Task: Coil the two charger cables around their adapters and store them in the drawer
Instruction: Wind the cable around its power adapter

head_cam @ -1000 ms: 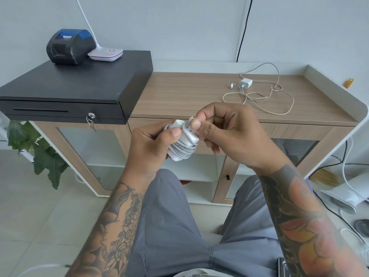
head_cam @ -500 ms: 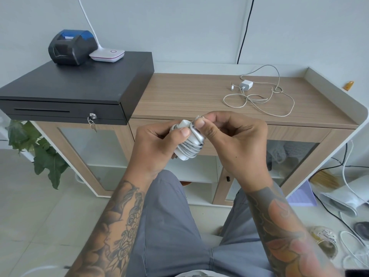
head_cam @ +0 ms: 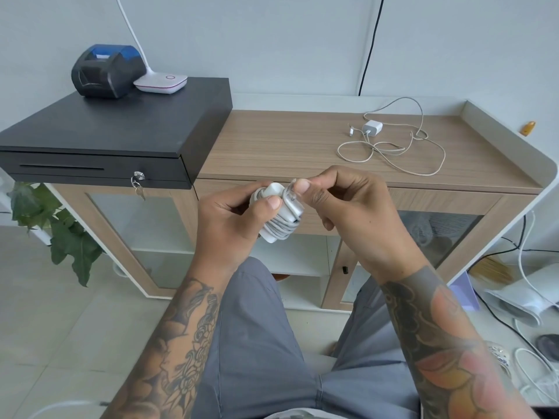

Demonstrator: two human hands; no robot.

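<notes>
Left hand (head_cam: 230, 219) curled round the white adapter (head_cam: 279, 217), thumb pressed on its wound cable, held over the lap, near the wooden counter (head_cam: 272, 146). Right hand (head_cam: 348, 210) pinching the cable end (head_cam: 291, 189) between thumb and forefinger at the adapter's top. Second charger (head_cam: 372, 127) with loose cable (head_cam: 423, 158) lying far right on the counter

- White adapter (head_cam: 273, 220), its grey-white cable wound around it in tight turns, held at frame centre; the cable's end sticks up at its 1 o'clock.
- Second white adapter (head_cam: 372, 127) lies on the wooden counter at 1 o'clock.
- Its cable (head_cam: 402, 152) sprawls beside it in loose loops, uncoiled.
</notes>
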